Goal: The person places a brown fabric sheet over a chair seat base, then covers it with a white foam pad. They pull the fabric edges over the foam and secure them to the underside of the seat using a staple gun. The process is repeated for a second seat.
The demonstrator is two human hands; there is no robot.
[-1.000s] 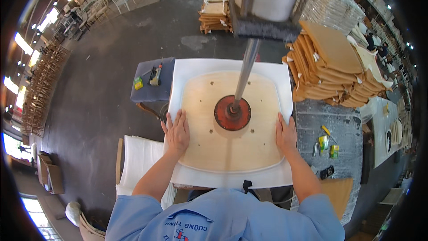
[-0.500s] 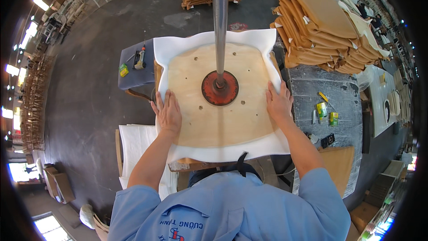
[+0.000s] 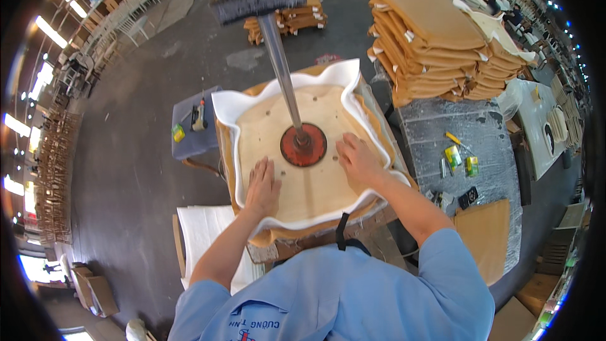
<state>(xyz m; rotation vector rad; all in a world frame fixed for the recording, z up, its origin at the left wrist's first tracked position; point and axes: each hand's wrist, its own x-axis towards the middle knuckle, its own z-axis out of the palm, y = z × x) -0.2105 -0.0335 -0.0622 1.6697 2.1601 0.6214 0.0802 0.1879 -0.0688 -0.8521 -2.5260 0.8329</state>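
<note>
A pale plywood seat panel (image 3: pixel 307 192) lies over white padding (image 3: pixel 228 108), whose wavy edge stands up all around it. Tan cover material (image 3: pixel 386 136) shows outside the padding. A round red press plate (image 3: pixel 291 156) on a metal rod (image 3: pixel 282 69) rests on the middle of the panel. My left hand (image 3: pixel 262 188) lies on the panel's near left part, fingers stretched out and pointing away from me. On the right side, my right hand (image 3: pixel 362 163) touches the wood beside the plate, its fingers extended. Neither hand holds anything.
Stacked tan covers (image 3: pixel 435 25) stand at the far right on a plastic-wrapped table (image 3: pixel 416 129), with a yellow cutter (image 3: pixel 452 137) and small boxes nearer. A staple gun (image 3: pixel 199 117) lies on a blue-grey stand at left. White sheets (image 3: pixel 205 233) lie at near left.
Both hands have moved inward from the side edges onto the wood. Tan material now shows around the padding, which stands up more steeply. The view has shifted, bringing in the press's upper part.
</note>
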